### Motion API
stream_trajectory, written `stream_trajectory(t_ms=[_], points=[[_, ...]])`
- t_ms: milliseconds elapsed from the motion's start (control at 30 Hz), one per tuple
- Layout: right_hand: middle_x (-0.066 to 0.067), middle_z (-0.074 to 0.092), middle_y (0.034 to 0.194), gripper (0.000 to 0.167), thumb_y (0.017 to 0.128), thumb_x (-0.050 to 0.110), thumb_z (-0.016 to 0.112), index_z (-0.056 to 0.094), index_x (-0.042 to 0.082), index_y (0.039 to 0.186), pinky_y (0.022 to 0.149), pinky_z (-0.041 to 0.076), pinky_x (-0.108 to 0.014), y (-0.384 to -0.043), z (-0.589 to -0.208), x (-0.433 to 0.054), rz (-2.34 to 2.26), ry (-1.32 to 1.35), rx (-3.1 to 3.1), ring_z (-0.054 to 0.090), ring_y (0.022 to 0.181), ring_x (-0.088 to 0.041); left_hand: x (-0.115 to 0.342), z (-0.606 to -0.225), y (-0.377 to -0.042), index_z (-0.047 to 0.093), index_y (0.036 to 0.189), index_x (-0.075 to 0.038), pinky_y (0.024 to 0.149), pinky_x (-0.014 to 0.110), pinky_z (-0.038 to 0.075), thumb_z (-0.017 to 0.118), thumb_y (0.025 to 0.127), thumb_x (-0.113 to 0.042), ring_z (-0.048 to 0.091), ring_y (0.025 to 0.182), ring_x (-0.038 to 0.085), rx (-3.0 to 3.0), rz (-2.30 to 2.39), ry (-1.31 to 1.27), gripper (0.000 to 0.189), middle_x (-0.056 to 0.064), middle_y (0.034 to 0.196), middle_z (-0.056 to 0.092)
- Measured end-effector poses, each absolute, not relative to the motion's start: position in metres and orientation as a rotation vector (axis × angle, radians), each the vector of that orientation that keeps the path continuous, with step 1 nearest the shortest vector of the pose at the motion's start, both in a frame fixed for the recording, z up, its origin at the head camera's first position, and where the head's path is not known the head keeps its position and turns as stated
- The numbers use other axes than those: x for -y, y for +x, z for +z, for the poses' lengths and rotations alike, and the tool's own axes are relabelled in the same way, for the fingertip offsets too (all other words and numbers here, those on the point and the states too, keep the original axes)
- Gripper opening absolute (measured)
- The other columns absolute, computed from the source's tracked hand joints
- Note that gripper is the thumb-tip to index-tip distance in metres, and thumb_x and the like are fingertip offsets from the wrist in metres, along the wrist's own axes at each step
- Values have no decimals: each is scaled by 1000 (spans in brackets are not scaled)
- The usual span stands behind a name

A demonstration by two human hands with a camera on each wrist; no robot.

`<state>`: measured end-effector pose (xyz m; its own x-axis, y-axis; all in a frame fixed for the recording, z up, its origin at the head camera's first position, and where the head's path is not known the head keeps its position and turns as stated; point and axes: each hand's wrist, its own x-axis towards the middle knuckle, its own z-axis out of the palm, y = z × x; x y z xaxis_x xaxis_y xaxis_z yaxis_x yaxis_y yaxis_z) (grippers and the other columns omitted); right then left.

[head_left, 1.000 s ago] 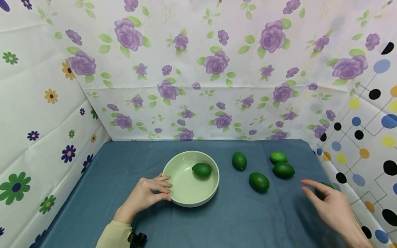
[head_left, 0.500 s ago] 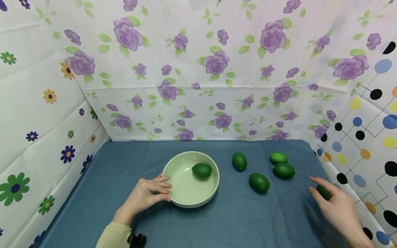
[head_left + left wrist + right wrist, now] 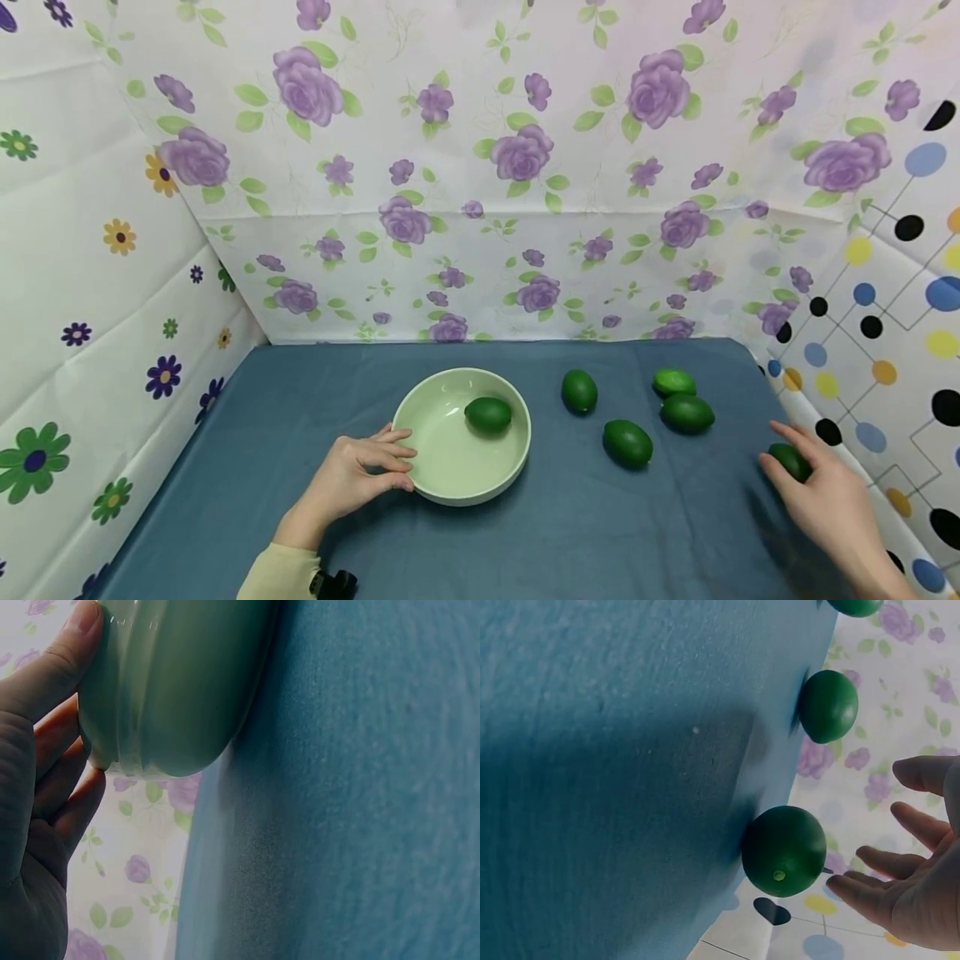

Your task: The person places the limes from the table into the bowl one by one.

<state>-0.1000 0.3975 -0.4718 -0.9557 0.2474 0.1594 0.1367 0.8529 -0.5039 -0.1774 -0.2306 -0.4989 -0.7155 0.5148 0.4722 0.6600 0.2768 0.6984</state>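
A pale green bowl (image 3: 446, 467) stands on the blue cloth with one dark green lime (image 3: 488, 415) inside. My left hand (image 3: 358, 468) holds its left rim, thumb and fingers on the wall, which the left wrist view shows from the side. At the far right, my right hand (image 3: 828, 500) hovers over another lime (image 3: 790, 462), thumb and fingers spread on either side of it and partly covering it. In the right wrist view a gap shows between the fingertips and the nearest lime (image 3: 784, 851).
Right of the bowl lie two separate limes, a far lime (image 3: 579, 392) and a nearer lime (image 3: 627, 443). Beyond them a lighter lime (image 3: 673, 382) sits against a darker lime (image 3: 687, 413). Patterned cloth walls (image 3: 480, 250) enclose the table's back and sides.
My right hand has moved right and slightly down, bringing its fingers round the rightmost lime. The left hand and the bowl have stayed in place.
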Motion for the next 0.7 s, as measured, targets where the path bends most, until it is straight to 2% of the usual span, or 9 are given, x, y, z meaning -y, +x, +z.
stream_trajectory(t_ms=[100, 200, 300, 400, 633, 700], points=[[-45, 32, 158, 64, 111, 38, 60, 48, -3, 157, 110, 30, -86, -102, -475, -402, 747, -303, 2810, 28, 146, -67, 230, -500, -177, 88, 94, -8, 126, 29, 36, 94, 79, -13, 69, 122, 44, 2378, -1433, -1092, 17, 14, 103, 81], [-49, 26, 158, 62, 110, 32, 62, 46, -5, 158, 114, 21, -87, -104, -477, -405, 734, -283, 2829, 19, 148, -69, 230, -501, -176, 88, 94, -8, 126, 28, 36, 94, 79, -12, 70, 123, 43, 2362, -1444, -1082, 17, 14, 103, 81], [-52, 25, 155, 62, 108, 24, 65, 44, -7, 158, 111, 23, -88, -107, -478, -410, 699, -242, 2879, 21, 144, -72, 229, -503, -174, 88, 94, -8, 126, 27, 36, 94, 79, -12, 70, 123, 41, 2341, -1454, -1074, 17, 13, 104, 81], [-54, 22, 154, 65, 108, 24, 66, 41, -9, 158, 108, 24, -89, -110, -479, -416, 681, -209, 2944, 20, 142, -75, 229, -504, -173, 88, 94, -8, 126, 28, 37, 94, 79, -12, 70, 123, 41, 2325, -1452, -1071, 17, 12, 105, 82], [-60, 14, 151, 79, 110, 44, 60, 35, -14, 157, 102, 27, -92, -114, -479, -421, 730, -280, 3084, 16, 137, -79, 230, -504, -174, 88, 94, -8, 125, 28, 38, 94, 78, -12, 70, 122, 41, 2317, -1449, -1064, 18, 6, 106, 82], [-60, 12, 150, 80, 110, 44, 60, 34, -14, 158, 101, 28, -92, -114, -479, -422, 737, -295, 3098, 16, 136, -79, 229, -503, -176, 88, 94, -8, 125, 27, 37, 94, 78, -12, 70, 122, 40, 2318, -1451, -1071, 18, 7, 106, 82]])
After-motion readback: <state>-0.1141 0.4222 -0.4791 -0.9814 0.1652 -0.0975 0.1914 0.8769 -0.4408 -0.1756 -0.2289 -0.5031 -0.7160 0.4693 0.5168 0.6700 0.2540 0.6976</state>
